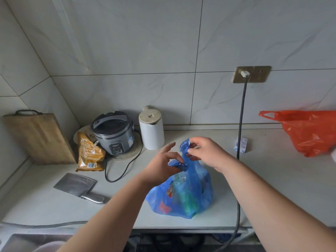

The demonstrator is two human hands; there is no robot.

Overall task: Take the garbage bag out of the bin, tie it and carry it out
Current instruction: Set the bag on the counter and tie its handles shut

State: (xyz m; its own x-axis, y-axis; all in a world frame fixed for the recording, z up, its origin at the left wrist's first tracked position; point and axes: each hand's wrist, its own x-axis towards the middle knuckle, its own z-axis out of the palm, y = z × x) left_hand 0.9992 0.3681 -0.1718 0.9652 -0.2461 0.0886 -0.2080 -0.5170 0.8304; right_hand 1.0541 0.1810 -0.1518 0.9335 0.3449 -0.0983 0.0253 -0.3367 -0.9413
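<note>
A blue, half-transparent garbage bag (181,195) full of coloured packaging stands on the pale kitchen counter (263,179) near its front edge. Both bag handles are drawn up above it. My left hand (163,164) pinches one handle at the bag's left top, with its index finger stretched out. On the other side, my right hand (207,151) grips the second handle, whose end sticks up between thumb and fingers. No bin is in view.
A cleaver (78,186) lies on the counter at the left. Behind it stand a cutting board (38,139), a snack packet (89,153), a rice cooker (114,131) and a white kettle (151,130). A black cable (241,124) hangs from the wall socket. An orange bag (309,130) sits far right.
</note>
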